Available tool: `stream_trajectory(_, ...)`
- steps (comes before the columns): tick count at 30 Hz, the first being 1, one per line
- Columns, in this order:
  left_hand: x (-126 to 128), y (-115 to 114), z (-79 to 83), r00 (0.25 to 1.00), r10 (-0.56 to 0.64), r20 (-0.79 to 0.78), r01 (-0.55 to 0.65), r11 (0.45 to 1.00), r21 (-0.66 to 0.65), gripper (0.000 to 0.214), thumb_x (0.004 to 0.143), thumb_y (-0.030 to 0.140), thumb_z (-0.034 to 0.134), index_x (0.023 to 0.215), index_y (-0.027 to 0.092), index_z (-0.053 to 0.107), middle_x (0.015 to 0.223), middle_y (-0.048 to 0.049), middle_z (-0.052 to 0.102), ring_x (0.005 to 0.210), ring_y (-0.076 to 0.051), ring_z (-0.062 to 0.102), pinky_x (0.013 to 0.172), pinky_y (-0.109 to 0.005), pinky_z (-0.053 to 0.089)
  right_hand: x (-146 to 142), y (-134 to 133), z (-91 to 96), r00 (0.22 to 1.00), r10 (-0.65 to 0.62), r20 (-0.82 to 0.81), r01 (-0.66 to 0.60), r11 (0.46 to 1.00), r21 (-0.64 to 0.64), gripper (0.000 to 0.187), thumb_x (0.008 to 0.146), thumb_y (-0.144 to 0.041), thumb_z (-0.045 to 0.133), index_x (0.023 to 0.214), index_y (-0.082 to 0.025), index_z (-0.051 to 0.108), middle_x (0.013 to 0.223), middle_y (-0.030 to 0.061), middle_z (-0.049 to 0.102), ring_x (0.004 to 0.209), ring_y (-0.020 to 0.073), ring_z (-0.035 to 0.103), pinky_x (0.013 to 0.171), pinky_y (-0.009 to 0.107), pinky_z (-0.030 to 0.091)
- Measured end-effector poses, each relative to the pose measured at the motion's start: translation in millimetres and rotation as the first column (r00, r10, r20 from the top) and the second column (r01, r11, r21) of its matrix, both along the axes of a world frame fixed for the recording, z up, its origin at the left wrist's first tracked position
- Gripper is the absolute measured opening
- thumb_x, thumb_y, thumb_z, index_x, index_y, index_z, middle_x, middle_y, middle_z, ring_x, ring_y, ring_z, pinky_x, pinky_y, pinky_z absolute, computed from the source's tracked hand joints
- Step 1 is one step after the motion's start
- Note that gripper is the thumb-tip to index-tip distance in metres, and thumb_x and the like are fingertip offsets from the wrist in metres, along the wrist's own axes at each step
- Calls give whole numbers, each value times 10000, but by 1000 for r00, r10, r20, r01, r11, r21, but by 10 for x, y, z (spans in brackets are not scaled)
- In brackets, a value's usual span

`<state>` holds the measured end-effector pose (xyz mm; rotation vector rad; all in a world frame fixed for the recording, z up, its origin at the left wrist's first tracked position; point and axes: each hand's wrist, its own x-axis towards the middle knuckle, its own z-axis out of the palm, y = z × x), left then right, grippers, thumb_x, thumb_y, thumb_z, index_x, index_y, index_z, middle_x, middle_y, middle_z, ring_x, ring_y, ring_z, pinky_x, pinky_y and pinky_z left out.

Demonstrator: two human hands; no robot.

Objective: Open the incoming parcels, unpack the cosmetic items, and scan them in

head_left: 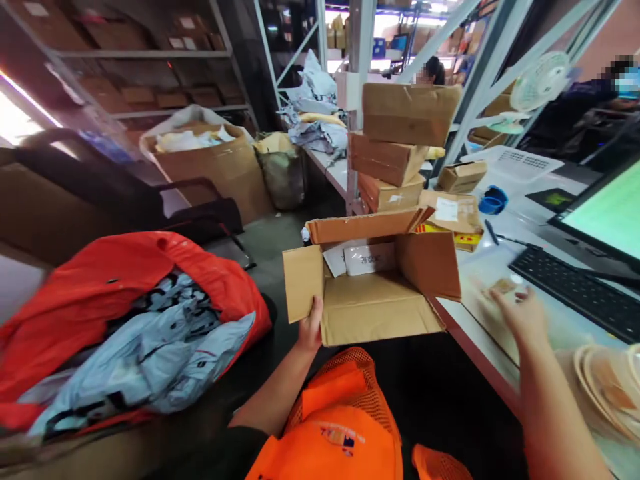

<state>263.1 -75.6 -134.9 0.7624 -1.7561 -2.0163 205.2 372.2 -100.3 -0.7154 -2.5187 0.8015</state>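
My left hand [313, 325] grips an open cardboard box [383, 300] by its left front corner, thumb on the side flap. The box is tilted toward me with its flaps spread. Inside, against the back wall, lie white printed packets [369, 259]. My right hand [520, 313] is over the white table at the right, fingers curled around a small tan, partly see-through thing [504, 285]; blur hides what it is.
Stacked cardboard boxes [405, 113] stand behind the box. A keyboard [580, 290], monitor [607, 207] and tape rolls [607, 380] are on the right. At left lies a red sack [215, 267] of grey parcels [165, 360], near a black chair [200, 200]. Two people are in the background.
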Motion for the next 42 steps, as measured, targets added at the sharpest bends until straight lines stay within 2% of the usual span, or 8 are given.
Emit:
stream_trajectory(2,-1,-20,-4,999,-26,-39,24,999,-37,760,672,801,808,1139,203,767,1479,-152,652,1542,-346,442,1317,-462,333,360,-373,292,983,-72,-168,72,997,-9,460,863,-581,635,1176,-245,662,1052,186,739,932,396,711,796,549,572)
stream_trajectory(4,-22,-7,1,994,-92,-62,84,989,-121,776,686,822,786,1136,189,777,1457,-170,664,1551,-350,428,1317,-467,330,631,-962,612,944,261,-202,-260,965,31,303,970,-515,573,1152,-292,667,1048,116,733,877,313,708,793,480,595)
stream_trajectory(6,-39,23,9,978,-197,-61,178,955,-237,765,740,816,749,1152,172,781,1430,-179,681,1550,-334,434,1333,-452,288,633,-1622,817,651,759,13,-758,648,75,231,1018,-422,527,1088,-287,700,1051,97,729,919,270,710,820,413,601)
stream_trajectory(8,-29,54,13,952,-302,-57,265,901,-343,724,807,780,715,1187,167,777,1412,-170,694,1533,-311,465,1348,-440,241,352,-2155,816,477,845,242,-879,464,113,290,1011,-316,531,1230,-213,690,1201,144,711,1050,282,695,905,404,585)
stream_trajectory(17,218,-32,-141,905,-426,-16,363,791,-493,691,910,750,604,1267,179,758,1303,-158,747,1440,-316,571,1322,-476,317,-498,-2640,-300,559,741,373,-829,492,267,616,952,-139,560,1555,-42,474,1546,278,530,1457,408,467,1211,571,372)
stream_trajectory(25,165,-14,-157,912,-409,38,399,858,-324,857,783,888,621,1218,164,767,1276,-176,756,1415,-338,593,1301,-469,346,-485,-2568,-576,510,758,406,-857,490,162,539,881,-241,731,1390,-78,662,1458,237,634,1349,379,586,1143,463,467)
stream_trajectory(34,58,-89,-310,926,-363,108,378,870,-317,886,741,890,662,1227,155,759,1360,-187,715,1500,-351,502,1323,-458,314,302,-2228,-241,286,941,181,-894,193,405,266,1049,-147,475,904,-178,697,937,97,766,901,203,706,1036,439,500)
stream_trajectory(42,-270,-420,-460,952,-198,234,266,914,-307,747,794,773,661,1247,181,706,1449,-157,665,1536,-329,456,1333,-455,302,1016,-1668,252,360,890,-280,-583,449,677,152,976,-88,649,894,-214,666,1089,47,828,1255,201,711,1070,396,507)
